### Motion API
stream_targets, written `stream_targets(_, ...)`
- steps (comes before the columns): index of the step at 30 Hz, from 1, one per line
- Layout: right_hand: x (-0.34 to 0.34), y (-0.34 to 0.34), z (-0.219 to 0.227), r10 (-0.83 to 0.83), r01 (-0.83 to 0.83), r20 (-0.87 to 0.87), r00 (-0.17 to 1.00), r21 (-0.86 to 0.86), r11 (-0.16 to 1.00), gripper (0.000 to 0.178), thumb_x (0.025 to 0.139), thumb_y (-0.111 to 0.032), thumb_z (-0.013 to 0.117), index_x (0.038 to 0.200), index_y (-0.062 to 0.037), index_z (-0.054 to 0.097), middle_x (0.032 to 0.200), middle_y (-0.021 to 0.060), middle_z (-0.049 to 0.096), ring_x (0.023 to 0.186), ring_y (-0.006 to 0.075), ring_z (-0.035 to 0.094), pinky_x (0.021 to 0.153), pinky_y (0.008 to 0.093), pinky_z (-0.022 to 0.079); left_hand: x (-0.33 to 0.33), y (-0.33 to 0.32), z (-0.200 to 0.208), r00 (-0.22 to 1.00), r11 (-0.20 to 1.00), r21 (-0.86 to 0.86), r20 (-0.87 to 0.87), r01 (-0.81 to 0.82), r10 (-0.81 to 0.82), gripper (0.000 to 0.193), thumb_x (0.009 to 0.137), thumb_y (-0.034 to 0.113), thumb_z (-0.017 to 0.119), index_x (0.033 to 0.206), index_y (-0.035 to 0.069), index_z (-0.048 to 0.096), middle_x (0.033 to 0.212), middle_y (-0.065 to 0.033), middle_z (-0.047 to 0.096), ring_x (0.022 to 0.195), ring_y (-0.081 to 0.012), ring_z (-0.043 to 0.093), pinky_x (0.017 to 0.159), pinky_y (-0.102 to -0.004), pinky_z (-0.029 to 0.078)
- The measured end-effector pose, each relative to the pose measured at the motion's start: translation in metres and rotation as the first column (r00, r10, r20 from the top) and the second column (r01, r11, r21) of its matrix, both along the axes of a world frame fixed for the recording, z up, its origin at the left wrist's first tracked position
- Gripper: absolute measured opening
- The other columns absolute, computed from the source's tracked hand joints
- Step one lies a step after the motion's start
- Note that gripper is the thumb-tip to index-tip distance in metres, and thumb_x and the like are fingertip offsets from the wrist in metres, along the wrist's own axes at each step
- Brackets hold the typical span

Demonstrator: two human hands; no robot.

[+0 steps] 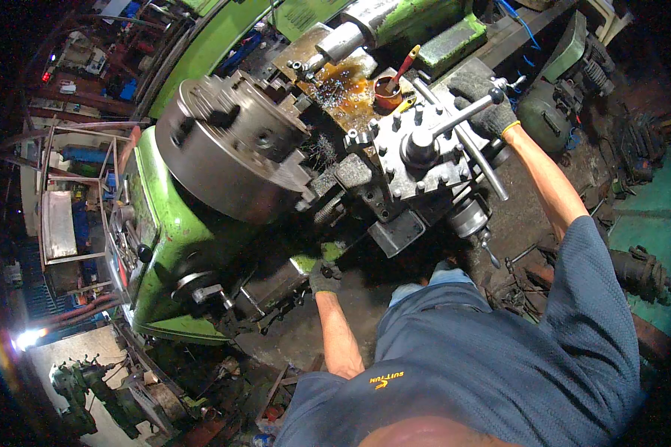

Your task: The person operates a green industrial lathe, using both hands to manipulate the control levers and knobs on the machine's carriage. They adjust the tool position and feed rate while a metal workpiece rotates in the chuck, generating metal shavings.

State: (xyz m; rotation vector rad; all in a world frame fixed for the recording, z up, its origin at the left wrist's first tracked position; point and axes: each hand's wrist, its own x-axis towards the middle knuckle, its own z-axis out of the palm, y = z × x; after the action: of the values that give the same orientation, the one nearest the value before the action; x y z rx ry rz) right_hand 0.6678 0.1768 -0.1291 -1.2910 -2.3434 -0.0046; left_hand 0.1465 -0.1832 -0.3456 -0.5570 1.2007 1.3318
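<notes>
1. In a dim, cluttered workshop, on a green metal lathe [175,216].
2. With dark-gloved right hand [499,118] behind black-balled steel lever [461,116], at far-right corner of square steel tool post [447,154]; impossible to tell if grasping.
3. With dark-gloved left hand [323,281] at the lathe's front edge; likewise unclear.
4. Perhaps snagging glove fabric by swinging the lever.
5. Perhaps striking the round steel chuck [224,179] by feeding too far left.
</notes>
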Motion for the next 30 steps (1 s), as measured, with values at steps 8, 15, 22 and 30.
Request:
stream_targets(8, -0.003, -0.001, 0.008, -0.002, 0.002, 0.021, 1.000, 0.000, 1.000, 0.037, 0.089, -0.024, 0.063, 0.123, -0.0107, 0.067, 0.126, 0.0148, 0.068, 0.120, 0.0340, 0.062, 0.106, 0.0436, 0.048, 0.006, 0.001, 0.009, 0.989, 0.992, -0.093, -0.113, 0.080, -0.091, 0.022, 0.087, 0.032, 0.068, 0.080, 0.014, 0.057, 0.068, -0.0057, 0.058, 0.054, -0.0187, 0.046, 0.047, -0.0342, 0.032)
stream_targets(15, -0.004, -0.001, 0.007, 0.011, -0.013, -0.051, 0.999, -0.026, 1.000, 0.031, 0.088, -0.021, 0.064, 0.114, -0.0058, 0.070, 0.119, 0.0165, 0.068, 0.117, 0.0367, 0.061, 0.104, 0.0452, 0.047, 0.003, 0.000, 0.009, 0.986, 0.987, -0.109, -0.108, 0.118, -0.129, 0.022, 0.083, 0.030, 0.070, 0.076, 0.013, 0.058, 0.070, -0.0059, 0.058, 0.054, -0.0178, 0.046, 0.045, -0.0322, 0.030)
stream_targets(22, -0.007, -0.002, 0.014, 0.001, -0.001, 0.003, 1.000, -0.033, 0.999, 0.034, 0.089, -0.022, 0.061, 0.120, -0.0091, 0.069, 0.126, 0.0158, 0.068, 0.120, 0.0342, 0.063, 0.106, 0.0440, 0.048, 0.004, -0.001, 0.008, 0.986, 0.988, -0.113, -0.119, 0.107, -0.121, 0.021, 0.084, 0.030, 0.070, 0.077, 0.016, 0.056, 0.075, -0.0056, 0.062, 0.055, -0.0174, 0.047, 0.045, -0.0302, 0.031)
stream_targets(30, -0.008, -0.005, 0.014, 0.003, -0.004, -0.069, 0.998, -0.018, 1.000, 0.030, 0.088, -0.021, 0.064, 0.114, -0.0062, 0.070, 0.119, 0.0163, 0.069, 0.118, 0.0361, 0.061, 0.105, 0.0454, 0.047, 0.007, 0.002, 0.014, 0.981, 0.987, -0.083, -0.123, 0.138, -0.147, 0.020, 0.085, 0.029, 0.069, 0.077, 0.017, 0.056, 0.075, -0.0048, 0.062, 0.054, -0.0172, 0.048, 0.045, -0.0311, 0.031)
